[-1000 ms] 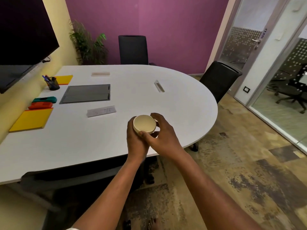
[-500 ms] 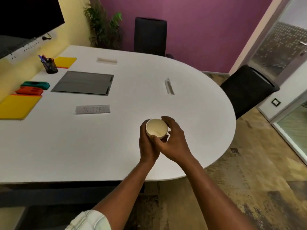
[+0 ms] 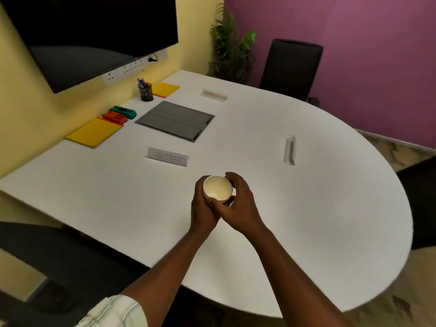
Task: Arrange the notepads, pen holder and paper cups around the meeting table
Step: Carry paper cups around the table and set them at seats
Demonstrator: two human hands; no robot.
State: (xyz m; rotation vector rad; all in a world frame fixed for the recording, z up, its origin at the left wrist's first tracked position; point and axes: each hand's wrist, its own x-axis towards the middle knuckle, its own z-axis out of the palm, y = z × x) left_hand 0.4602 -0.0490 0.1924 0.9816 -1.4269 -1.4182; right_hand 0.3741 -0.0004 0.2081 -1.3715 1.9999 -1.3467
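Paper cups point(image 3: 217, 190): your left hand point(image 3: 203, 208) and right hand point(image 3: 240, 204) both curl round them; peel one off, seat it upright near the table point(image 3: 330, 208) edge.

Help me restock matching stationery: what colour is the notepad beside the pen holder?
Yellow: the notepad beside the pen holder shows plainly in the head view.

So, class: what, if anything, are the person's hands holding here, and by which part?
A paper cup, held upright above the table. Both the left hand and the right hand wrap around its side wall, below the rim.
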